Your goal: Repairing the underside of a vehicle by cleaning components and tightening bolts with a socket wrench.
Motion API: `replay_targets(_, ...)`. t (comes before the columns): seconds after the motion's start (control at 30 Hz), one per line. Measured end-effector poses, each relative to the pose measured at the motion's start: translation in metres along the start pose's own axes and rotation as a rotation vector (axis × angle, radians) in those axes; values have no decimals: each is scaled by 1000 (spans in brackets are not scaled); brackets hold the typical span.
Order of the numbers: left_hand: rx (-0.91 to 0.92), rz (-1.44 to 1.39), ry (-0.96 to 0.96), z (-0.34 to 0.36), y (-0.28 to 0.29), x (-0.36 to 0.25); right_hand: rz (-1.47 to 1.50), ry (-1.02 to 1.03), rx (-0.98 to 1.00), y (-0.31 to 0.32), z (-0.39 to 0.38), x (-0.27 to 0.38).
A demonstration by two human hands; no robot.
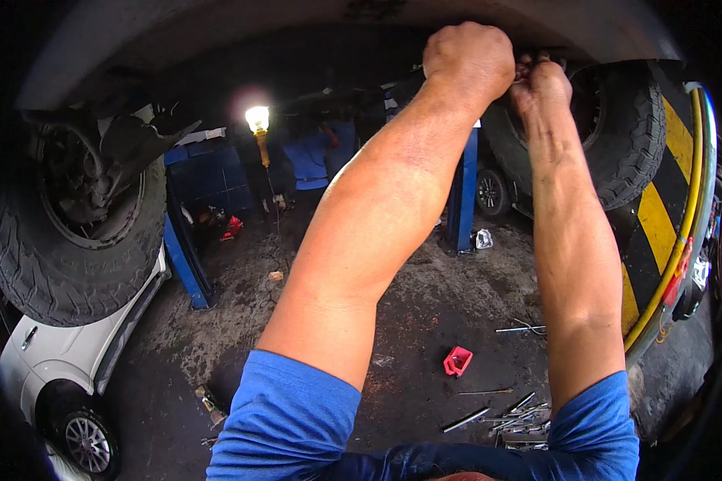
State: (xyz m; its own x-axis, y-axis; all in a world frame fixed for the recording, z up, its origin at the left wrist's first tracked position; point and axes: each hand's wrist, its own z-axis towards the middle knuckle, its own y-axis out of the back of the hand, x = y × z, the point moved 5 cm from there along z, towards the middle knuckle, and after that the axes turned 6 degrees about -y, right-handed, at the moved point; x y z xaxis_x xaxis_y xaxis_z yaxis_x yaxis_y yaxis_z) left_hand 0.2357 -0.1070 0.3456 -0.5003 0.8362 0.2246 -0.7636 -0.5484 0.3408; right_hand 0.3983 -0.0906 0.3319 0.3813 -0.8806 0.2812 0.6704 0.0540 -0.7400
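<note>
Both my arms reach up to the dark underside of a raised vehicle [297, 68]. My left hand [468, 58] is closed in a fist against it, its back toward me, hiding whatever it grips. Just to its right, my right hand [544, 86] is curled with the fingers bent inward near small dark parts; what it holds cannot be made out. Right behind the right forearm hangs a large knobbly tyre [630, 132]. Another big tyre [72, 276], with suspension parts inside its rim, hangs at the far left.
A lit work lamp [258, 128] hangs left of my arms. Blue lift posts [463, 192] stand behind. On the floor lie a red tray [457, 361], several wrenches [525, 417] and rods. A white car [64, 345] is at left; a yellow hose [692, 200] curves at right.
</note>
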Motion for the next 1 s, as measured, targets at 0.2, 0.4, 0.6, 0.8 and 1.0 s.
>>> replay_targets(0.2, -5, -17, -19, 0, -5, -4, -59, 101, -44, 6, 0, 6)
replay_targets(0.4, -10, 0, -23, 1, -5, 1, -96, 95, -33, 4, 0, 2)
replay_targets(0.6, -5, 24, -55, 4, -2, 0, -26, 120, -15, 5, 4, -2)
replay_targets(0.8, 21, 23, -41, 1, -2, -4, -81, 59, -20, 6, 2, 5)
replay_targets(1.0, -39, -227, 249, -45, -50, 62, -46, -23, -146, 1, -2, -23)
